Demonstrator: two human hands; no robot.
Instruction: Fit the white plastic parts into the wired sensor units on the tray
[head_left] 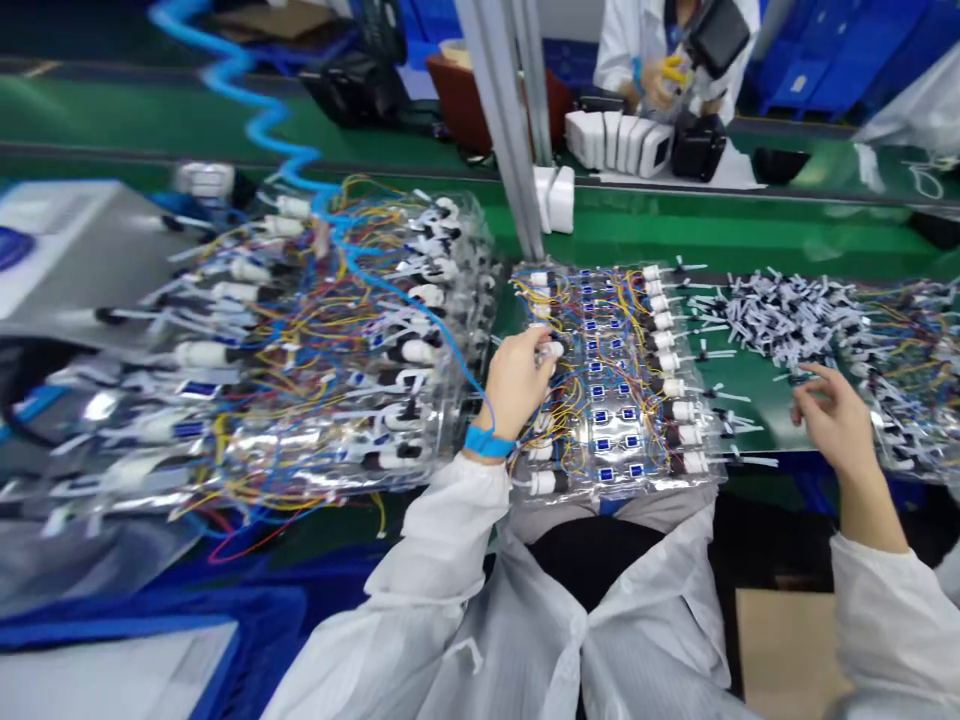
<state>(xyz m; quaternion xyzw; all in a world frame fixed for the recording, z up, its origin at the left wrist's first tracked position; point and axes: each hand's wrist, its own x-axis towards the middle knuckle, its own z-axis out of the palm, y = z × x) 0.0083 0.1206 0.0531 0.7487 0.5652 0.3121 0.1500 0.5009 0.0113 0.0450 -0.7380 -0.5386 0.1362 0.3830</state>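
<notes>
My left hand [519, 378] is closed around a small white cylindrical part [553, 349] at the left side of a clear plastic tray [615, 488]. The tray carries rows of small blue modules [600, 416] with coloured wires, and white cylinders with black ends [684, 411] along its right side. Right of the tray, my right hand [836, 415] has its fingers curled together at the near edge of a pile of small black-and-white pieces [787, 315]. What its fingertips pinch is too small to make out. A blue wristband [489, 442] circles my left wrist.
Stacked wired trays [322, 440] fill the left, with more wired parts [915, 350] at far right. A coiled blue cord [277, 130] hangs across the left side. A metal post [502, 120] rises behind the tray. Across the bench a person [626, 45] handles yellow-handled pliers [675, 70].
</notes>
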